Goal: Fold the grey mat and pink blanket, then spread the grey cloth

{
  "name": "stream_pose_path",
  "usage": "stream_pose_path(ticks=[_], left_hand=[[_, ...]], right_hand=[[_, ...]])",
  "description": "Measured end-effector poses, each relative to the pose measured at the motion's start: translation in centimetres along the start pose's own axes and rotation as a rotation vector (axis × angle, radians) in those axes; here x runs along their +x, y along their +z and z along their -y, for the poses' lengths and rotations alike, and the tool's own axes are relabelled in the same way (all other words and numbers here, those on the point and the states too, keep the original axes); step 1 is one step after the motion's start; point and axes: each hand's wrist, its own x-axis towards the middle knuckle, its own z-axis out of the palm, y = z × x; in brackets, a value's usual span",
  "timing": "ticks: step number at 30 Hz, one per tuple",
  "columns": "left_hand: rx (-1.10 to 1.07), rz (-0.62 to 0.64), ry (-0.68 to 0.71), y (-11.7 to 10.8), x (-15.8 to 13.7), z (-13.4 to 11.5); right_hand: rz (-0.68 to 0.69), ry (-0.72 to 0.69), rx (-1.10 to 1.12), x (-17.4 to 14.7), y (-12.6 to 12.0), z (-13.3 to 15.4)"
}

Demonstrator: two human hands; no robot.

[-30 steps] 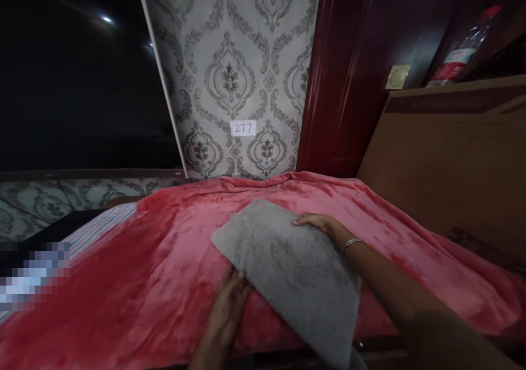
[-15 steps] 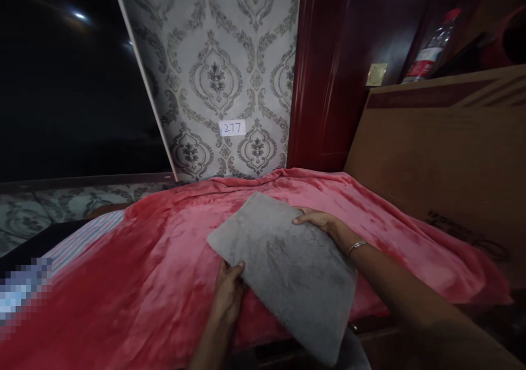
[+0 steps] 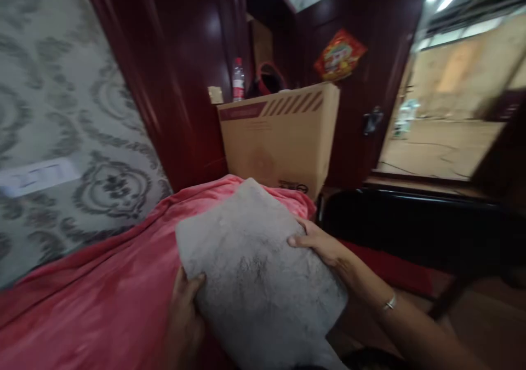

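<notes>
Between my two hands is a flat, grey, plush-looking piece of cloth (image 3: 263,271), roughly square with rounded corners and darker smudges in its middle. My left hand (image 3: 184,309) grips its left edge, thumb on top and fingers hidden underneath. On the opposite edge, my right hand (image 3: 318,244) pinches it the same way, a silver bracelet on the wrist. Under and behind the cloth spreads a pink-red plush blanket (image 3: 102,299). The cloth's lower end runs toward the bottom of the view, where more grey fabric shows.
A large cardboard box (image 3: 275,140) stands behind the blanket, and a plastic bottle (image 3: 238,82) with a red cap is by its top edge. To the right are a black chair back (image 3: 411,233) and an open doorway. A paper label (image 3: 39,177) hangs on the patterned wall.
My view has swung to the right, bringing the doorway and black chair into sight. The grey cloth has turned along with it, still held in both hands.
</notes>
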Motion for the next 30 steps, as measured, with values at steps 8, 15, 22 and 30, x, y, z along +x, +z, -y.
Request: stream_pose_path(ticks=[8, 15, 22, 30], left_hand=[[-0.078, 0.681, 0.004, 18.9, -0.2, 1.5], [0.053, 0.905, 0.052, 36.5, -0.8, 5.0], [0.900, 1.006, 0.597, 42.5, -3.3, 11.4], [1.306, 1.035, 0.948, 44.2, -3.7, 11.1]], right_hand=[[-0.638, -0.182, -0.193, -12.4, -7.9, 10.1], [-0.930, -0.245, -0.433, -18.3, -18.8, 14.5], [-1.269, -0.326, -0.663, -20.0, -27.5, 11.4], [-1.259, -0.372, -0.852, -20.7, -28.4, 10.2]])
